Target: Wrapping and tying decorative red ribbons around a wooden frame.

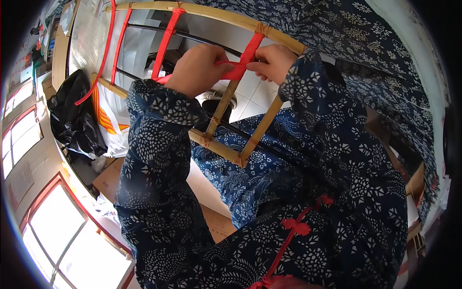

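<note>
A ladder-like bamboo frame (pixel 219 150) stretches across the upper middle, its joints bound with brown ties. Wide red ribbon (pixel 237 72) wraps around one of its crossbars. On the left side of that bar, my left hand (pixel 197 71) is closed and pinches the ribbon, with a length of it trailing out under the hand. My right hand (pixel 275 62) is closed too, thumb and fingertips pinching the ribbon's right edge at the bar. Other crossbars farther left carry red wrapping (pixel 167 41), and a loose red strip (pixel 98 72) hangs over the frame's left end.
Dark blue cloth with white flower patterns (pixel 365 43) hangs at the upper right. A black plastic bag (pixel 74 113) and a white bag with orange stripes (pixel 103 115) are on the left. Cardboard (pixel 109 178) lies below them. Windows (pixel 62 236) line the lower left.
</note>
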`<state>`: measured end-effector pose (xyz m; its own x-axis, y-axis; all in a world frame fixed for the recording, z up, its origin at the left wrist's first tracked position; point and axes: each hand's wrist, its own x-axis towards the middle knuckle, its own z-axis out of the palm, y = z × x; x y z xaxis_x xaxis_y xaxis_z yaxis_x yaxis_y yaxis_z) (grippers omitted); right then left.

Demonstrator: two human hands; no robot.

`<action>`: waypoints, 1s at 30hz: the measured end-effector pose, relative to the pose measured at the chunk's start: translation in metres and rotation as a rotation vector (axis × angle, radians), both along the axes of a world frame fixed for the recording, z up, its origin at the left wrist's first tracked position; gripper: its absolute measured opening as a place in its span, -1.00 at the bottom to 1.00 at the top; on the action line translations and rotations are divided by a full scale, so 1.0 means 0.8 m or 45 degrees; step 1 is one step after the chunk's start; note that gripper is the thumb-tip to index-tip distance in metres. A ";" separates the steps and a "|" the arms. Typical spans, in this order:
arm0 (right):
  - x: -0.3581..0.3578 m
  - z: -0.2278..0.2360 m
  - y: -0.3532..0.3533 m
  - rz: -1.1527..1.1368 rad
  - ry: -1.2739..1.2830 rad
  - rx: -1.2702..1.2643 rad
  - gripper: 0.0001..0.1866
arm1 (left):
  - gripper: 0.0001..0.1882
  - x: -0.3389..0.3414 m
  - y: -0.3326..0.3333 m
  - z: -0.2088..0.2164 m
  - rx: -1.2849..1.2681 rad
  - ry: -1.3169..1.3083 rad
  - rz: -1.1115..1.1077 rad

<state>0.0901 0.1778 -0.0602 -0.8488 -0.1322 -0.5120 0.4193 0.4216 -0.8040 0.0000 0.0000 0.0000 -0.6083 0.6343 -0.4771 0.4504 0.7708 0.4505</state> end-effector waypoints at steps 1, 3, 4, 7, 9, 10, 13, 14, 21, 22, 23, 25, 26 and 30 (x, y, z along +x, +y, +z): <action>0.000 0.004 -0.001 0.047 0.028 0.065 -0.68 | -0.65 0.000 0.000 -0.001 -0.002 -0.020 -0.014; 0.000 0.010 -0.004 0.144 0.084 0.191 -0.66 | -0.65 0.000 -0.002 -0.001 -0.008 -0.061 -0.039; 0.000 0.011 -0.005 0.150 0.082 0.189 -0.66 | -0.65 0.000 -0.004 -0.001 -0.009 -0.063 -0.033; -0.002 0.015 -0.007 0.180 0.078 0.323 -0.65 | -0.64 -0.001 -0.006 0.003 0.008 -0.192 -0.027; 0.001 0.010 -0.010 0.158 0.126 0.316 -0.65 | -0.64 0.000 -0.007 0.006 0.012 -0.205 -0.010; 0.004 0.008 -0.011 0.127 0.173 0.310 -0.64 | -0.63 0.001 -0.006 0.008 0.016 -0.217 -0.002; 0.005 0.003 -0.012 0.100 0.210 0.310 -0.62 | -0.64 0.002 -0.009 0.006 0.011 -0.199 -0.012; 0.005 0.002 -0.012 0.097 0.199 0.316 -0.61 | -0.65 0.001 -0.011 0.003 -0.001 -0.168 -0.035; 0.001 0.023 -0.026 0.105 0.085 0.487 -0.53 | -0.68 -0.005 -0.020 -0.024 -0.113 -0.103 -0.041; -0.001 0.027 -0.029 0.114 0.052 0.529 -0.51 | -0.68 -0.005 -0.021 -0.025 -0.128 -0.104 -0.048; -0.003 0.029 -0.032 0.123 0.020 0.570 -0.49 | -0.67 -0.006 -0.024 -0.025 -0.144 -0.105 -0.055; -0.002 0.014 -0.031 0.098 0.031 0.569 -0.48 | -0.67 -0.010 -0.026 -0.026 -0.136 -0.105 -0.052; 0.000 0.003 -0.026 0.060 0.037 0.571 -0.47 | -0.66 -0.012 -0.024 -0.027 -0.126 -0.105 -0.063; 0.006 -0.001 -0.018 0.051 0.074 0.479 -0.45 | -0.64 -0.011 -0.028 -0.022 -0.190 -0.146 -0.032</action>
<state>0.0948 0.1635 -0.0612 -0.8757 0.0219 -0.4824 0.3549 0.7068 -0.6120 -0.0085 -0.0221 -0.0174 -0.5295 0.5658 -0.6321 0.4229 0.8220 0.3815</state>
